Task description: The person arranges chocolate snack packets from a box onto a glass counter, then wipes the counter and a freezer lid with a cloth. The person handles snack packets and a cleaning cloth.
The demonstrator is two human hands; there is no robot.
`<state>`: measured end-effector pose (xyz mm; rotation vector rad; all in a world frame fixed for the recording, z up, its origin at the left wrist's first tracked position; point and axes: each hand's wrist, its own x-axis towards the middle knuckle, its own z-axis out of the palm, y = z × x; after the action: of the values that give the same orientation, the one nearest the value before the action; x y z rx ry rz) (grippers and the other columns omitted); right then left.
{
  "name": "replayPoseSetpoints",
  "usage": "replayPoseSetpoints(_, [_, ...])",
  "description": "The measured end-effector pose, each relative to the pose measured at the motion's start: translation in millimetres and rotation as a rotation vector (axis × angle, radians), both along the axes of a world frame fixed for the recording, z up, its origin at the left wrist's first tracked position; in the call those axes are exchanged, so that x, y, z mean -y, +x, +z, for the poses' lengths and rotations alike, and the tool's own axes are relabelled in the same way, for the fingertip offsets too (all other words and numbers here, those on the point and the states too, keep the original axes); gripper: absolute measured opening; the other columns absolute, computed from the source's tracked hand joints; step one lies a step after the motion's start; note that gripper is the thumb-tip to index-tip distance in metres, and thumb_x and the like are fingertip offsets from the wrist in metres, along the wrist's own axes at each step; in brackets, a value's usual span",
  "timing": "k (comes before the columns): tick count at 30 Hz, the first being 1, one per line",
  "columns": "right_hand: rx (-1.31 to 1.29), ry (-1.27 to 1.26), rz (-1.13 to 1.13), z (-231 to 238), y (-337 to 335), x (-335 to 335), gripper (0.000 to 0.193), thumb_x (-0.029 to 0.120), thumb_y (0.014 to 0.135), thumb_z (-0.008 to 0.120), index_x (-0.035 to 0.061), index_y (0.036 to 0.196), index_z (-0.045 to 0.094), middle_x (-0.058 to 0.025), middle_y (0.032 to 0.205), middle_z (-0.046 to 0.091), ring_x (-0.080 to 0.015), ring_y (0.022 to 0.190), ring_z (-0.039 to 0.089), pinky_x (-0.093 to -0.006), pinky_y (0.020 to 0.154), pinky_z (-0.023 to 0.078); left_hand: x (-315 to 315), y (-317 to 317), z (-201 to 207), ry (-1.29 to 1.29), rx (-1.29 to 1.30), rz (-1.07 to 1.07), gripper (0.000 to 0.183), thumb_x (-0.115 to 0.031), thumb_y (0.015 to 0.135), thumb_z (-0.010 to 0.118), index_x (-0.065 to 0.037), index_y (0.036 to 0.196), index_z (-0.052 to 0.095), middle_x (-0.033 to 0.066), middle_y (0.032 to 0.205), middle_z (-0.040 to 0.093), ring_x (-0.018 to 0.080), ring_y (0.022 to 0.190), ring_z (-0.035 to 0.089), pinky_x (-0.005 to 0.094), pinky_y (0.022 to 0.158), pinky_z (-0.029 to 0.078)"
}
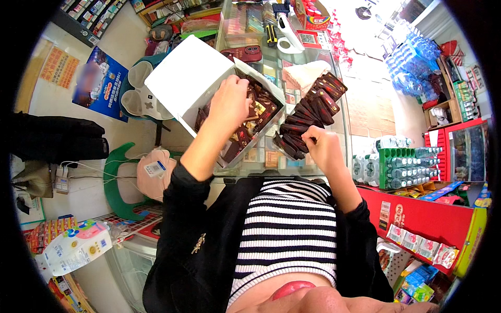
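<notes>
visibly, right hand (323,147) pinches narrowly beside dark packets (305,116); left hand (228,101) curls, its hold hidden.

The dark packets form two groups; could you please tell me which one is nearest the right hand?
The overlapping row on the glass counter, by the right hand; the other group lies inside the white box.

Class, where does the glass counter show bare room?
Apparently bare: the glass between phone and cloth, and between white box and dark packets. Crowded: the box under the left hand, the packets at the right hand.
</notes>
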<state>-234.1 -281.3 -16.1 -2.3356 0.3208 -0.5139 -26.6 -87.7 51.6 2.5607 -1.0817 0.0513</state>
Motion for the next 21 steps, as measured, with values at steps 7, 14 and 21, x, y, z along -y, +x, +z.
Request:
replayPoseSetpoints(7, [-0.123,0.025,-0.035,10.4,-6.2,2.2,0.013,0.008,0.082,0.076,0.0084,0.095,0.074,-0.0151,0.090,0.073,-0.0352,0.081,0.071,-0.0390,0.069,0.056,11.6,38.2,-54.6,0.271,-0.062,0.007,0.075,-0.021,0.065,0.089,-0.003,0.130,0.056,0.0217,0.123,0.058,0.0415,0.119,0.056,0.0478,0.100,0.051])
replayPoseSetpoints(14, [0.072,0.109,-0.095,48.7,-9.7,-7.6,0.025,0.012,0.082,0.081,0.0093,0.106,0.074,-0.0102,0.100,0.074,-0.0223,0.076,0.071,-0.0316,0.065,0.055,5.9,6.5,-3.3,0.073,-0.025,-0.109,0.028,-0.004,0.077,0.074,-0.005,0.103,0.064,0.0137,0.101,0.061,0.0383,0.105,0.060,0.0475,0.089,0.051])
replayPoseSetpoints(21, [0.263,0.075,-0.016,81.7,-1.1,-19.0,0.029,0.007,0.081,0.083,0.0031,0.106,0.071,-0.0102,0.094,0.070,-0.0152,0.073,0.066,-0.0292,0.061,0.051,38.0,-81.4,74.4,-0.340,-0.026,-0.607,0.026,0.000,0.074,0.067,-0.007,0.099,0.068,0.0091,0.097,0.064,0.0331,0.098,0.063,0.0434,0.084,0.053])
